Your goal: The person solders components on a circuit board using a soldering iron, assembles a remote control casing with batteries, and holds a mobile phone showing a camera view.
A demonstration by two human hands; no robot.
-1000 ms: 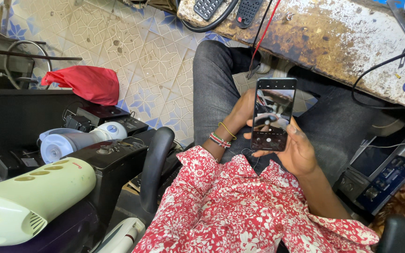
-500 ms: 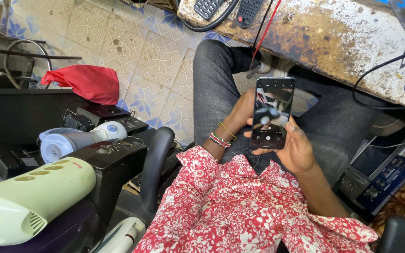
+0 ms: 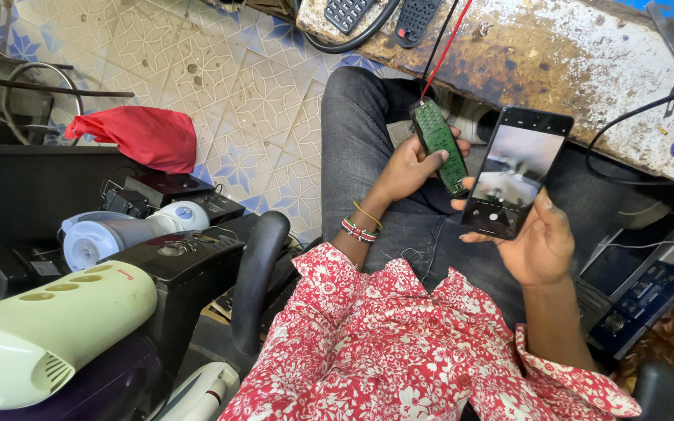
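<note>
Head view: left hand (image 3: 407,168) grips green circuit board (image 3: 440,146); right hand (image 3: 540,245) grips phone (image 3: 516,183); workbench (image 3: 555,70) just beyond.

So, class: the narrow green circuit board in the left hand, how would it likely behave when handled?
The green circuit board probably stays stiff: it juts straight beyond the left hand without drooping. It looks light, since the fingers alone carry it. The red wire running up from its top may tug if it is pulled away.

Right hand (image 3: 544,245) holds a black phone (image 3: 518,171) upright, its rectangular screen lit (greyish, blurred).
</note>
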